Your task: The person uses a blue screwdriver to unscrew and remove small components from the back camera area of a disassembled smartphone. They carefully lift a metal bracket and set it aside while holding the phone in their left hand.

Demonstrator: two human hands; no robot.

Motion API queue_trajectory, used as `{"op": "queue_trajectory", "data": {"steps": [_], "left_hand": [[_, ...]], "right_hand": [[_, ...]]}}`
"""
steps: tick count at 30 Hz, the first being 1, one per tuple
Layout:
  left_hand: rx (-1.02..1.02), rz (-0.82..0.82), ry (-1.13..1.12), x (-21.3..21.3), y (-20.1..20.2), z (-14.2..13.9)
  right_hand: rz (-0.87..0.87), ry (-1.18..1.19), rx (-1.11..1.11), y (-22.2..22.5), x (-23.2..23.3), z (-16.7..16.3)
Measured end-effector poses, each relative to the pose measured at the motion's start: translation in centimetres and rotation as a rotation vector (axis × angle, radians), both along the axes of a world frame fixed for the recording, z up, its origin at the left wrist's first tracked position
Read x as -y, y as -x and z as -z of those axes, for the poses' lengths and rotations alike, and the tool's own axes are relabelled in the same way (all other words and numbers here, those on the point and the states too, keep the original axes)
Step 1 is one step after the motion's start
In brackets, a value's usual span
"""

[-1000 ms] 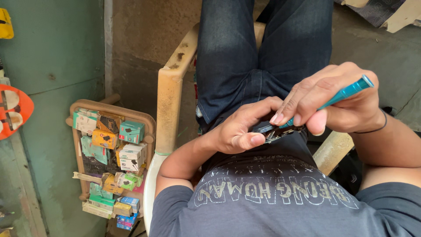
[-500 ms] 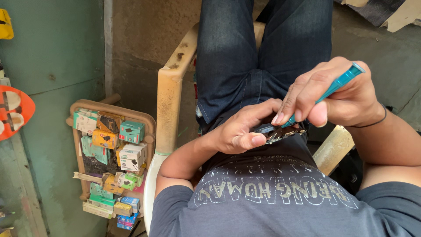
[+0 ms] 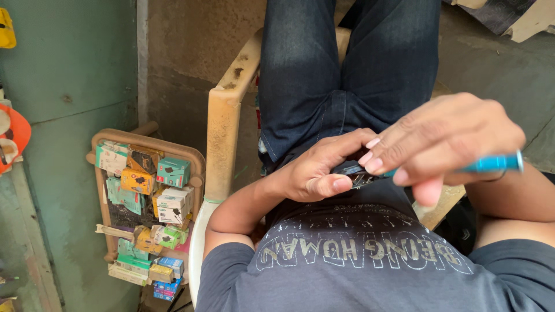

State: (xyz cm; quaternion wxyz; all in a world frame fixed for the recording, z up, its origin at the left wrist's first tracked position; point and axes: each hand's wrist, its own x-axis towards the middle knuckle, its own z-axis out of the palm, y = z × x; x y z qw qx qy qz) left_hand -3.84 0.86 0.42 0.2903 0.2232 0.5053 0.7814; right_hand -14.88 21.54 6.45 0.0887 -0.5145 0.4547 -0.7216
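I sit in a worn cream plastic chair, looking down at my lap and dark jeans. My left hand cups a small dark device against my stomach; most of it is hidden by my fingers. My right hand holds a blue-handled screwdriver, its handle lying nearly level and pointing right, the tip end down at the device under my fingertips.
A brown tray packed with several small coloured cardboard boxes leans against the green wall at the left. An orange object shows at the far left edge. Concrete floor lies at the right.
My right hand has turned over the device, and the screwdriver handle has swung down from pointing up-right to lying almost level. The left hand keeps its hold.
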Motion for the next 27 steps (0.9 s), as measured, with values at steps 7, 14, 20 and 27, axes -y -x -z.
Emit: {"op": "queue_trajectory", "data": {"steps": [7,14,20,27], "left_hand": [[0.019,0.016,0.047,0.1,0.3,-0.6],[-0.029,-0.010,0.067,0.1,0.4,-0.4],[-0.047,0.003,0.104,0.1,0.3,-0.2],[-0.028,0.027,0.078,0.1,0.3,-0.4]], "right_hand": [[0.046,-0.113,-0.336,0.8,0.1,-2.7],[0.029,-0.231,-0.266,1.0,0.4,-4.3],[0.069,-0.417,-0.138,0.2,-0.4,-4.3],[0.021,-0.490,0.002,0.2,-1.0,-3.8]]}}
